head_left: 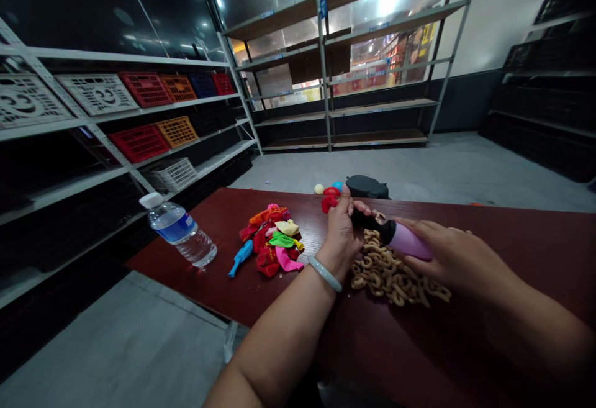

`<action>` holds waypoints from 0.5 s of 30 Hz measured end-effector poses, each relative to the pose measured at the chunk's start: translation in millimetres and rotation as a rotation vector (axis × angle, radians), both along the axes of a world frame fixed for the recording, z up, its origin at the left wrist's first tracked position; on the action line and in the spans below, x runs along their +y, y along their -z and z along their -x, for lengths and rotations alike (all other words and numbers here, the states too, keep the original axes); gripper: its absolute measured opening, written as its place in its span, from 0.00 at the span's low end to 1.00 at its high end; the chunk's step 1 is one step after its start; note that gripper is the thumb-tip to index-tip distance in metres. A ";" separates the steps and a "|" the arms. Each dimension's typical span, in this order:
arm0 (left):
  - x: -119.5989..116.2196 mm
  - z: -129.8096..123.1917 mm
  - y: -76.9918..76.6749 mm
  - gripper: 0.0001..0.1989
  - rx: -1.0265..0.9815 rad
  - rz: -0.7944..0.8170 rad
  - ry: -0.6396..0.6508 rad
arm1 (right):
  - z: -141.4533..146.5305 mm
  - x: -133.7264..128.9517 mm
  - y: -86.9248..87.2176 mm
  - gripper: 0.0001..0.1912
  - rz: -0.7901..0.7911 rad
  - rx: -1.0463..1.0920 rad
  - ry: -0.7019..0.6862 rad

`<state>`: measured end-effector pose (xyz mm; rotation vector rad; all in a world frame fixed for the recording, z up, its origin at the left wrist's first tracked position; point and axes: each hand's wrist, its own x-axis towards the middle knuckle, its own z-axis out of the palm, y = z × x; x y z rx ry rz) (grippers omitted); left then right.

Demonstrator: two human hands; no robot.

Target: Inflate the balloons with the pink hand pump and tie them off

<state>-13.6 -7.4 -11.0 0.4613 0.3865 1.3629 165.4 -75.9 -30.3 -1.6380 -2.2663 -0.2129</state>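
Observation:
My left hand [343, 228], with a pale bangle at the wrist, is closed around the dark front end of a purple-and-black tool [410, 243]; a red balloon [329, 202] shows beside its thumb. My right hand [440, 246] wraps round the tool's purple body. Beneath the tool lies a heap of small tan curved pieces [395, 277] on the dark red table [526, 240]. Left of my left hand is a pile of deflated balloons [274, 240] in red, orange, green, pink, yellow and blue. What exactly the left fingers hold is partly hidden.
A water bottle [179, 231] with a white cap stands at the table's left side. Beyond the far edge are a dark rounded object [367, 187] and a blue balloon [338, 185]. Shelves with crates [144, 88] line the left wall; another rack [321, 72] stands behind.

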 end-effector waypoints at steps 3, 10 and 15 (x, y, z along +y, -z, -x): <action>-0.6 0.9 -2.5 0.28 -0.038 0.037 -0.053 | 4.5 -1.7 3.7 0.33 -0.033 -0.006 -0.033; 20.6 33.3 -11.1 0.27 -0.107 -0.006 -0.123 | 0.0 1.9 15.3 0.34 -0.046 0.002 -0.118; 35.6 58.5 -17.9 0.28 -0.080 -0.015 -0.201 | -11.1 11.2 23.1 0.36 -0.005 0.076 -0.135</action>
